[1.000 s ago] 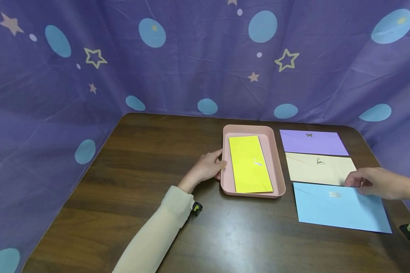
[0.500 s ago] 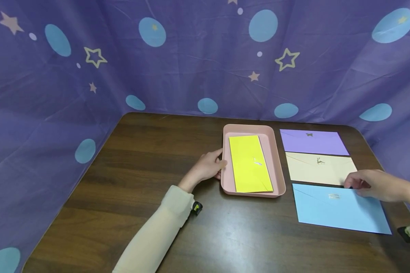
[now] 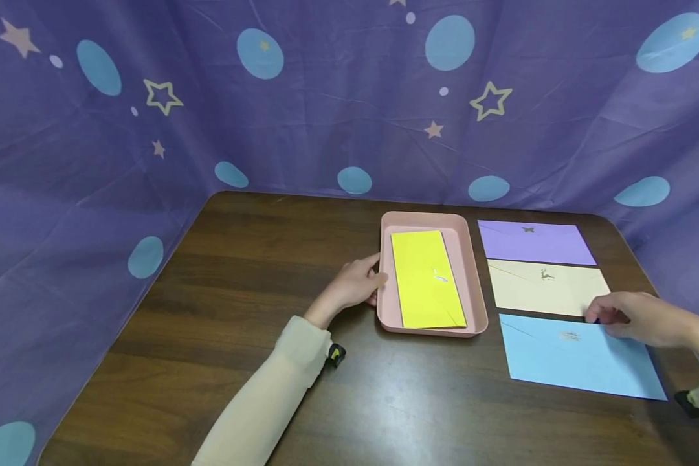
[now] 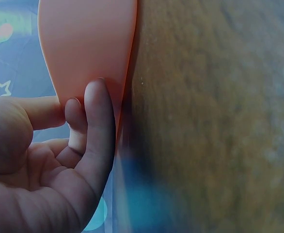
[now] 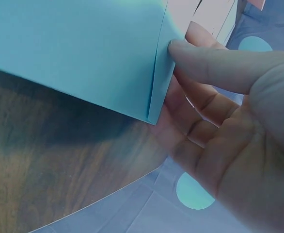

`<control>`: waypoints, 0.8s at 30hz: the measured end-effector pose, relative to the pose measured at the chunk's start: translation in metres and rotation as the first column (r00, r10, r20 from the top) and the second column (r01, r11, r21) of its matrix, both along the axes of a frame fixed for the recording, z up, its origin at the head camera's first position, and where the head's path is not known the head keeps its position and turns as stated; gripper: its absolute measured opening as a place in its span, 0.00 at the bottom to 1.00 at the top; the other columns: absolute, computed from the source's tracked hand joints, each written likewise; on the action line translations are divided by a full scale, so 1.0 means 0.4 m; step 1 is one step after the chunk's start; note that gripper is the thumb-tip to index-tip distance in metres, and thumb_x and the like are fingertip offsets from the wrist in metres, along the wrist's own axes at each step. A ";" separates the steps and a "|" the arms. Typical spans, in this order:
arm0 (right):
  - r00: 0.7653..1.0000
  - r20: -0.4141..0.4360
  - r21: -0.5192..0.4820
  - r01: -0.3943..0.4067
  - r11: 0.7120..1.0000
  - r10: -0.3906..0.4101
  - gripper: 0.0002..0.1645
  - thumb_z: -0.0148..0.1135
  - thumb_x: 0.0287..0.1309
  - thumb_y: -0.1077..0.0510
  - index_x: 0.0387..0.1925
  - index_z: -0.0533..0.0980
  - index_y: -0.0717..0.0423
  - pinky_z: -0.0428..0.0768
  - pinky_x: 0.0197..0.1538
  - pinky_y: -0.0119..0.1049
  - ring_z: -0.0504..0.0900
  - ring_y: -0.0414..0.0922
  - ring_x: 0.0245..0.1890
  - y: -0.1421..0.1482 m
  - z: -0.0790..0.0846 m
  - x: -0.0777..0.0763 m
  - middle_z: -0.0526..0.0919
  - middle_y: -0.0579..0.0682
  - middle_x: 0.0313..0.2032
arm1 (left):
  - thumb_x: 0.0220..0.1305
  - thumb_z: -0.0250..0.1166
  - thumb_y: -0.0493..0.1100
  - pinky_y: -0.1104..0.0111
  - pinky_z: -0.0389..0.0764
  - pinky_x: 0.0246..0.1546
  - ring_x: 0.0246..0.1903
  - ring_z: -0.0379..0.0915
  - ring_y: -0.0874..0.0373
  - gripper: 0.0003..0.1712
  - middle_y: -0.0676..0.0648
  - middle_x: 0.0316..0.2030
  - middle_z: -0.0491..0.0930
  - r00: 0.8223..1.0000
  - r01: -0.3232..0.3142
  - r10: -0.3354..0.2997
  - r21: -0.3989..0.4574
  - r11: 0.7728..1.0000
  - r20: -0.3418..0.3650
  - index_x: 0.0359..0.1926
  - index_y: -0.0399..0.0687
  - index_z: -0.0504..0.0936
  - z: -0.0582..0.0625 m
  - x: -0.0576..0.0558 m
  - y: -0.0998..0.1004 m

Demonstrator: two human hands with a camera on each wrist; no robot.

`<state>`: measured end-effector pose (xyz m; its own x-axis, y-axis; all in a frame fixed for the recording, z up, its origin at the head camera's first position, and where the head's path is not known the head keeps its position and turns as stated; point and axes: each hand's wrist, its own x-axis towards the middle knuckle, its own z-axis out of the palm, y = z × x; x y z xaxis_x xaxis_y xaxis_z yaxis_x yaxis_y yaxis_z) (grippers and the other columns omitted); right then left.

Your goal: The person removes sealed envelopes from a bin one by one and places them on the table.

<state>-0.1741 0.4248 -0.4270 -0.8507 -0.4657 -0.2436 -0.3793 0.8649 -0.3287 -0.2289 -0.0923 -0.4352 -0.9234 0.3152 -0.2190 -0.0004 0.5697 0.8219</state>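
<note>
Yellow envelope [image 3: 425, 278] in the tray [image 3: 463, 272] is done, I'd say, left hand [image 3: 354, 283] gripping the tray, right hand [image 3: 646, 318] pinching the blue envelope [image 3: 576, 359] near it, cream envelope [image 3: 542, 289] and purple envelope [image 3: 538, 246] on the desk [image 3: 239, 272] apparently left.

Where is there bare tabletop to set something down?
Widest: the table left of the pink tray and left hand. Also bare: the near patch between left sleeve and blue envelope. Crowded: right side, with purple envelope, cream envelope, right hand.

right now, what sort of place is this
Probably an indoor spot screened off for tabletop work: a starry curtain hangs behind a wooden table that bears a tray.
</note>
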 end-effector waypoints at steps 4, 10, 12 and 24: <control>0.999 -0.025 -0.019 -0.023 1.000 0.023 0.22 0.72 0.56 0.75 0.40 0.81 0.45 0.70 0.34 0.29 0.67 0.28 0.33 0.005 -0.009 0.000 0.74 0.38 0.33 | 0.79 0.59 0.43 0.66 0.85 0.29 0.23 0.83 0.55 0.36 0.43 0.29 0.79 1.000 -0.002 0.002 0.008 1.000 0.006 0.82 0.44 0.61 0.000 -0.001 0.001; 0.998 -0.058 -0.028 -0.020 0.999 0.018 0.22 0.73 0.55 0.74 0.39 0.80 0.44 0.71 0.34 0.30 0.67 0.27 0.33 0.004 -0.020 0.005 0.74 0.35 0.33 | 0.79 0.59 0.43 0.66 0.85 0.29 0.23 0.83 0.54 0.36 0.43 0.28 0.78 1.000 -0.003 0.003 0.002 1.000 0.006 0.82 0.44 0.61 -0.002 -0.003 0.001; 0.997 -0.074 -0.026 -0.014 1.000 0.012 0.23 0.74 0.54 0.74 0.39 0.80 0.44 0.72 0.34 0.30 0.68 0.27 0.34 0.002 -0.023 0.007 0.74 0.34 0.33 | 0.79 0.59 0.43 0.66 0.85 0.29 0.23 0.83 0.54 0.36 0.43 0.29 0.78 1.000 -0.004 0.004 0.000 1.000 0.007 0.82 0.45 0.61 -0.002 -0.003 0.001; 0.996 -0.088 -0.036 -0.003 0.999 0.000 0.23 0.75 0.52 0.75 0.38 0.79 0.45 0.72 0.33 0.30 0.68 0.27 0.33 0.003 -0.027 0.010 0.74 0.33 0.32 | 0.79 0.59 0.44 0.66 0.84 0.29 0.24 0.83 0.55 0.36 0.43 0.29 0.79 1.000 -0.007 0.007 -0.005 1.000 0.014 0.82 0.45 0.61 -0.002 0.000 0.000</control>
<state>-0.1701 0.4259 -0.4378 -0.8676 -0.4739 -0.1505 -0.4094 0.8526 -0.3249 -0.2287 -0.0923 -0.4359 -0.9223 0.3076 -0.2339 -0.0163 0.5738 0.8188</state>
